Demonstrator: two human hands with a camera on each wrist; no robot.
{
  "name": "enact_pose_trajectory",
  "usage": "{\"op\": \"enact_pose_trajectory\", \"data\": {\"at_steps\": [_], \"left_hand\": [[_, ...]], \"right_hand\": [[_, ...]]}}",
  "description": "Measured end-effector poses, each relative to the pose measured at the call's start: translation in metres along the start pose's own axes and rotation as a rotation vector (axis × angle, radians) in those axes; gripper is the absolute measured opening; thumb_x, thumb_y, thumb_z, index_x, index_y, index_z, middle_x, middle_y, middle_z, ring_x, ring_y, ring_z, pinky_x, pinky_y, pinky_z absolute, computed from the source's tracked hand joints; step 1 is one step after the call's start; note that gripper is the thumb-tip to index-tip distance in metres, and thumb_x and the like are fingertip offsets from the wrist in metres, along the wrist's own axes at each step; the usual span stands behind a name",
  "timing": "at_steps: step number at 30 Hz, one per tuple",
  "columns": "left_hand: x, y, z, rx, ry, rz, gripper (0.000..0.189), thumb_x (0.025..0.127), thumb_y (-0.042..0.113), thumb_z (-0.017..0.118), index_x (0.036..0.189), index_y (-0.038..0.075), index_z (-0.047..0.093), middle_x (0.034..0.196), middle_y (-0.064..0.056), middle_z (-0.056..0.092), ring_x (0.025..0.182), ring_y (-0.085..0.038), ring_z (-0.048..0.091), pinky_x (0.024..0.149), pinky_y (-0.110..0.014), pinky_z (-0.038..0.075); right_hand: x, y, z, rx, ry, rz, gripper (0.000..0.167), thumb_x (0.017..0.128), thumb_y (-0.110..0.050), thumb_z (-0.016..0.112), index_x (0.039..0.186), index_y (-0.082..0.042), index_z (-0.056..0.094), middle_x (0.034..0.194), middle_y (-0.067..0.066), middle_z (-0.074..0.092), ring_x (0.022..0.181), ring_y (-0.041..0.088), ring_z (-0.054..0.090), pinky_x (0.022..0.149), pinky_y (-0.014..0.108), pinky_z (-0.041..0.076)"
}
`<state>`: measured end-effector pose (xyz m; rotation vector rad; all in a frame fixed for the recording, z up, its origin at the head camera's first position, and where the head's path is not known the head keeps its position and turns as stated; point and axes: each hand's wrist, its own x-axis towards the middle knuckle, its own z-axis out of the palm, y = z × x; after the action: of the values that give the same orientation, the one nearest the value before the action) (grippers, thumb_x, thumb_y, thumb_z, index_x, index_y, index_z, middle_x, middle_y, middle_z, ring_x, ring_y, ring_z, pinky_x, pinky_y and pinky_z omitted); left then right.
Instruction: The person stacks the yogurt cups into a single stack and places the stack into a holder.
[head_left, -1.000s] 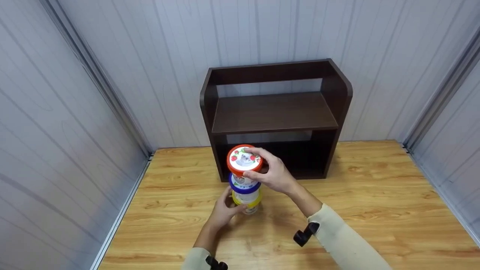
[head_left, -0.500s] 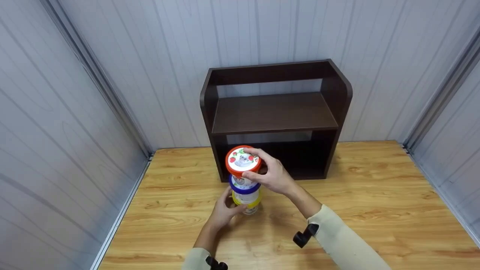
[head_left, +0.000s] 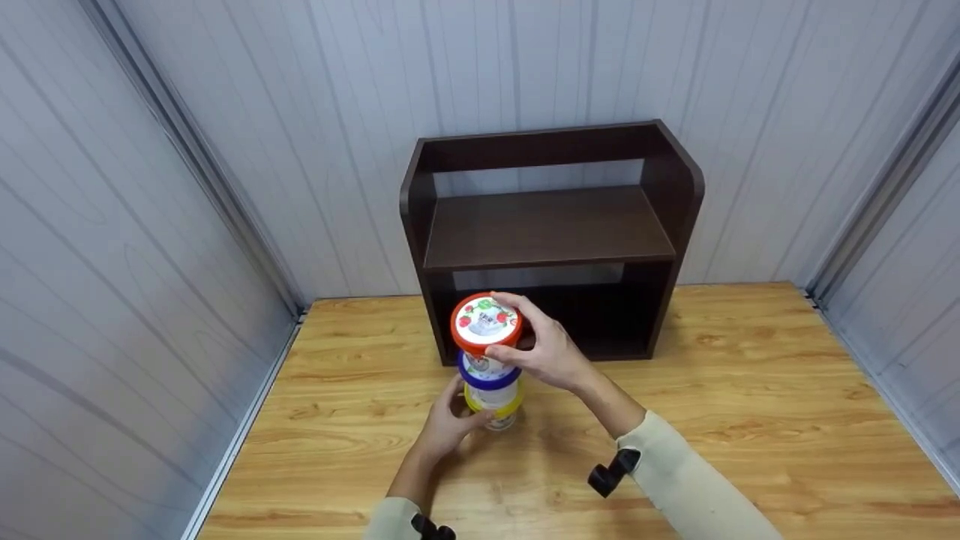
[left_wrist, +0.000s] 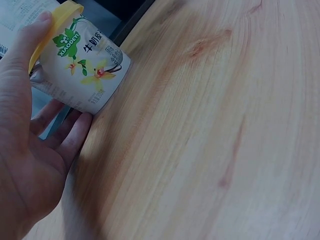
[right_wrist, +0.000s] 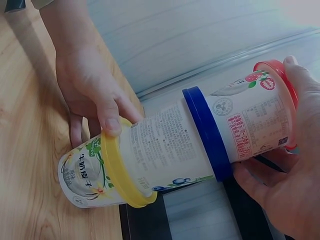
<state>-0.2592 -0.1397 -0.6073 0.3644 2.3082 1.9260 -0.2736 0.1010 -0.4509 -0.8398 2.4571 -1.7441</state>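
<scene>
The three tubs stand as one upright column on the wooden table [head_left: 337, 450], its long axis vertical, just in front of the left part of the dark shelf [head_left: 551, 225], and the key relation is that the hands sit at opposite ends of that column: the right hand [head_left: 551, 352] at the top, coming from the right, the left hand [head_left: 446, 431] low down on the left. The right hand grasps the red-lidded tub [head_left: 484, 324], thumb and fingers across its rim, while the left hand grips the yellow-lidded tub [left_wrist: 90, 65] at the base, thumb on the rim and fingers round the far side. Between them the blue-lidded tub [right_wrist: 165, 142] rests on the yellow one and bears the red one, neither hand clearly grasping it. On the bottom tub a green logo [left_wrist: 67, 42] seems to read XIAODEYI, above a yellow flower [left_wrist: 97, 74], and the larger black characters look like 牛奶皮子. The middle tub carries lines of small print and some blueberries [right_wrist: 181, 181]; the top one shows strawberries [right_wrist: 267, 82] and a red text panel [right_wrist: 239, 135] whose characters are too small to read
</scene>
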Motion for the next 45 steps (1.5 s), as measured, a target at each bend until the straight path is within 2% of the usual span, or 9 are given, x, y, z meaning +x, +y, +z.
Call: {"op": "enact_pose_trajectory", "data": {"at_steps": [6,11,19,26,32,37,41,45], "left_hand": [[0.0,-0.001,0.0,-0.003,-0.002,0.011,0.087,0.1,0.014,0.087,0.173,0.004,0.039,0.159,-0.023,0.061,0.142,-0.03,0.06,0.121,-0.04,0.049],[0.001,-0.002,0.0,-0.009,-0.003,0.004,0.09,0.099,0.014,0.087,0.174,0.003,0.037,0.159,-0.024,0.061,0.139,-0.026,0.061,0.121,-0.04,0.049],[0.001,-0.002,0.0,-0.011,-0.007,0.005,0.09,0.1,0.014,0.087,0.174,0.003,0.036,0.161,-0.026,0.059,0.144,-0.036,0.061,0.123,-0.046,0.048],[0.001,-0.001,0.0,-0.003,-0.006,-0.003,0.088,0.1,0.014,0.086,0.173,0.005,0.038,0.16,-0.023,0.061,0.145,-0.037,0.061,0.124,-0.045,0.047],[0.001,-0.001,0.0,-0.008,0.0,-0.002,0.088,0.099,0.013,0.087,0.173,0.004,0.039,0.161,-0.024,0.06,0.145,-0.037,0.061,0.123,-0.044,0.047],[0.0,-0.001,-0.001,-0.001,-0.008,0.016,0.089,0.099,0.017,0.088,0.172,0.003,0.039,0.159,-0.026,0.061,0.143,-0.034,0.062,0.121,-0.039,0.05],[0.0,-0.004,-0.002,0.009,-0.017,0.067,0.089,0.098,0.027,0.089,0.169,0.003,0.043,0.155,-0.026,0.063,0.137,-0.026,0.064,0.116,-0.033,0.052],[0.001,-0.009,-0.003,0.044,-0.018,0.114,0.089,0.1,0.033,0.088,0.169,0.002,0.043,0.154,-0.026,0.064,0.134,-0.023,0.065,0.115,-0.034,0.053]], "right_hand": [[-0.002,0.002,-0.006,-0.007,0.017,-0.021,0.088,0.099,-0.038,0.089,0.172,-0.02,0.044,0.16,0.017,0.062,0.14,0.034,0.066,0.108,0.049,0.065],[-0.005,0.005,-0.012,-0.007,0.037,-0.04,0.094,0.097,-0.041,0.091,0.173,-0.014,0.042,0.163,0.02,0.062,0.143,0.039,0.066,0.111,0.059,0.063],[-0.013,0.012,-0.021,0.007,0.054,-0.034,0.093,0.098,-0.041,0.09,0.173,-0.016,0.041,0.168,0.021,0.058,0.151,0.043,0.062,0.115,0.068,0.058],[-0.021,0.022,-0.026,0.024,0.068,-0.033,0.093,0.098,-0.043,0.089,0.173,-0.013,0.042,0.168,0.023,0.057,0.153,0.047,0.06,0.116,0.068,0.057],[-0.027,0.034,-0.023,0.049,0.078,-0.048,0.091,0.099,-0.034,0.09,0.172,-0.007,0.041,0.168,0.028,0.055,0.152,0.053,0.058,0.115,0.071,0.056],[-0.034,0.047,-0.018,0.092,0.086,-0.044,0.09,0.098,-0.03,0.09,0.171,-0.006,0.042,0.167,0.031,0.054,0.153,0.056,0.055,0.116,0.072,0.055],[-0.039,0.056,-0.014,0.118,0.077,-0.034,0.09,0.098,-0.025,0.09,0.171,-0.005,0.041,0.168,0.032,0.052,0.155,0.056,0.053,0.119,0.071,0.054],[-0.044,0.064,-0.011,0.122,0.067,-0.017,0.09,0.098,-0.023,0.09,0.171,-0.004,0.04,0.17,0.031,0.05,0.158,0.057,0.05,0.12,0.073,0.052]]}}
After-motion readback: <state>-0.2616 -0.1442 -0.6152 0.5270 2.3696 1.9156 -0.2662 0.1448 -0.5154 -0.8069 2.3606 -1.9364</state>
